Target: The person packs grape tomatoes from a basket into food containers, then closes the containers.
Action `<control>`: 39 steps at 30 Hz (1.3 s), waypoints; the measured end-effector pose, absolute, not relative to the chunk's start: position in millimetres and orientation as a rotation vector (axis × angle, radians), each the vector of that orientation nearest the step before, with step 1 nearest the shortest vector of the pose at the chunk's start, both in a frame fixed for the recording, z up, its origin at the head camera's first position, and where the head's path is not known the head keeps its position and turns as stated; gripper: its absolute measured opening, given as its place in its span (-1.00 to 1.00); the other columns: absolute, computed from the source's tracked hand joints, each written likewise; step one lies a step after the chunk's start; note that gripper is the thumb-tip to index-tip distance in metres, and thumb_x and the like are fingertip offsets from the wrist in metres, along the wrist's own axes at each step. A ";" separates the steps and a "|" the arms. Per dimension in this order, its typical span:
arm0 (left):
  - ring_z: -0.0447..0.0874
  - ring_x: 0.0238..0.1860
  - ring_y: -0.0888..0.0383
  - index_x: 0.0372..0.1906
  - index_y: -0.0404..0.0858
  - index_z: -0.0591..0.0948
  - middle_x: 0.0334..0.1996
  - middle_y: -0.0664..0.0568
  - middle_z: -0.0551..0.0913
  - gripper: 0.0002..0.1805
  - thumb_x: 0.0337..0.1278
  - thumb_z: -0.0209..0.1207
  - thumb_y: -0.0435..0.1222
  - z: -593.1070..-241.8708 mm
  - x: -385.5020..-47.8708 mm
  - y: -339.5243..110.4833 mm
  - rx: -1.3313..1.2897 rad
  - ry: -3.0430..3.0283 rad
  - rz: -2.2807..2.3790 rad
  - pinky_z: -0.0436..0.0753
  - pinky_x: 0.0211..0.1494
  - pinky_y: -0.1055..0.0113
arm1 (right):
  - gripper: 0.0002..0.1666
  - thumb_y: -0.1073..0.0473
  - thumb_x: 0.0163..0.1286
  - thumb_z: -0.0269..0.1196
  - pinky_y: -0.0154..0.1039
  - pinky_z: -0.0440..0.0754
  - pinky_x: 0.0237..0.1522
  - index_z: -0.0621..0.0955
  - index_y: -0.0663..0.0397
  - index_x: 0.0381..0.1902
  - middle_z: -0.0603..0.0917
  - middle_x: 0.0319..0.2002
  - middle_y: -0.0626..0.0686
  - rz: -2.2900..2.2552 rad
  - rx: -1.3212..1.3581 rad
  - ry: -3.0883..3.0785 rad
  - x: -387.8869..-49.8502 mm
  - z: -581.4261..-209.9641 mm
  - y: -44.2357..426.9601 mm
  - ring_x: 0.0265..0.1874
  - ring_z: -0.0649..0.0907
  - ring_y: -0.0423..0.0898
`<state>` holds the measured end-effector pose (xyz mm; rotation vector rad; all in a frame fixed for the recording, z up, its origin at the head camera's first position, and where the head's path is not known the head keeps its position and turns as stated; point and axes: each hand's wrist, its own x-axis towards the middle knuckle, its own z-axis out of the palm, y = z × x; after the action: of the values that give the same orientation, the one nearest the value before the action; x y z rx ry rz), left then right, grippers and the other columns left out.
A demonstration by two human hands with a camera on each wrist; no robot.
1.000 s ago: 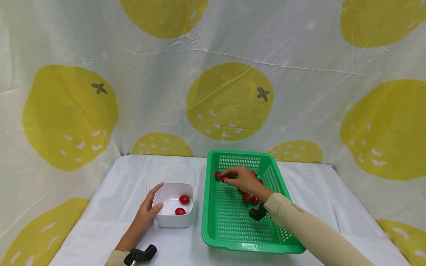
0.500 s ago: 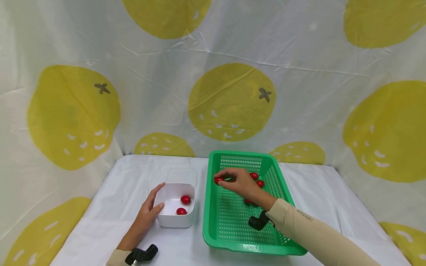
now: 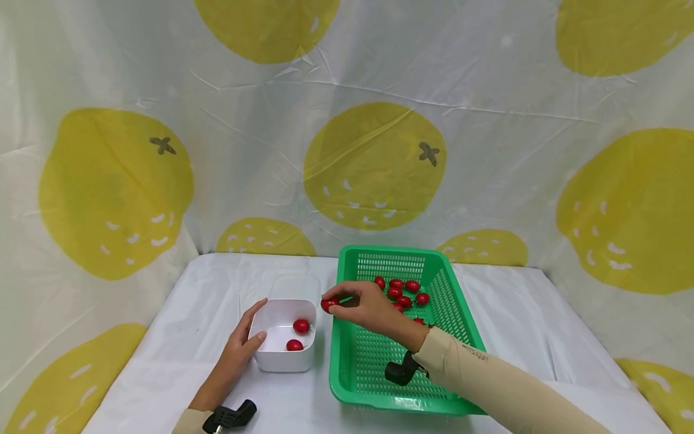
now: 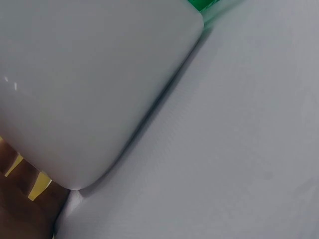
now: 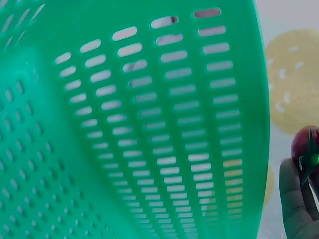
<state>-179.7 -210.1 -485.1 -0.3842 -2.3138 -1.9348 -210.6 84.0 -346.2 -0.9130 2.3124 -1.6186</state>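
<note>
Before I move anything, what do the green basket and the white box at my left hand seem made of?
The green basket looks like molded plastic with a slight sheen, given its even slots and continuous rim. The white box is probably smooth, glossy plastic: rounded corners, small highlights; ceramic isn't ruled out.

Cherry tomatoes [image 3: 300, 326], red with green calyx [image 5: 312, 159]; box [image 3: 284, 361], white; basket [image 3: 379, 364], green with perforated grid; backdrop [image 3: 244, 150], greyish white printed with yellow fruit motifs [image 3: 374, 175]; bench cover [image 3: 504, 301], white; sleeves [image 3: 504, 374], beige.
</note>
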 end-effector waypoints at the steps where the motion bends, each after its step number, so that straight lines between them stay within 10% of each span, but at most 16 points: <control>1: -0.08 0.43 0.40 0.49 -0.02 0.15 0.48 -0.02 0.07 -0.36 0.36 -0.01 -0.35 -484.9 -179.8 -210.2 -0.389 -2.315 -1.934 -0.21 0.41 -0.25 | -0.74 0.37 0.29 0.27 -0.31 0.67 -0.17 0.65 0.30 -0.05 0.69 -0.12 0.20 -1.609 -0.918 2.312 -210.2 -346.6 81.3 -0.21 0.70 0.16; 22: -0.07 0.48 -0.05 0.48 0.04 0.15 0.48 0.01 0.09 -0.36 0.35 -0.01 -0.30 -487.8 -178.5 -208.1 -0.348 -2.318 -1.943 -0.10 0.39 -0.31 | -0.75 0.33 0.29 0.26 -0.25 0.64 -0.06 0.69 0.08 -0.07 0.72 -0.14 -0.01 -1.493 -1.040 2.338 -230.1 -388.3 46.4 -0.17 0.66 -0.11; 32: -0.11 0.48 0.22 0.48 0.02 0.17 0.48 0.02 0.08 -0.37 0.35 -0.01 -0.31 -488.8 -179.8 -209.7 -0.338 -2.322 -1.941 -0.22 0.39 -0.32 | -0.75 0.21 0.26 0.31 -0.03 0.62 0.00 0.70 -0.08 -0.09 0.71 -0.17 -0.17 -1.458 -1.056 2.343 -230.3 -395.0 45.3 -0.20 0.64 -0.28; 39: -0.13 0.48 0.27 0.48 0.04 0.16 0.49 0.05 0.07 -0.36 0.35 -0.02 -0.32 -488.1 -180.5 -210.5 -0.331 -2.325 -1.951 -0.24 0.39 -0.32 | -0.72 0.20 0.29 0.31 -0.24 0.64 -0.03 0.70 -0.01 -0.02 0.71 -0.09 -0.16 -1.394 -1.121 2.399 -230.7 -395.7 45.3 -0.14 0.64 -0.32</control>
<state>-180.5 -210.5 -488.1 -0.3311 -2.3250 -1.9509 -230.7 45.3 -395.7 -1.1213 2.3995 -1.3943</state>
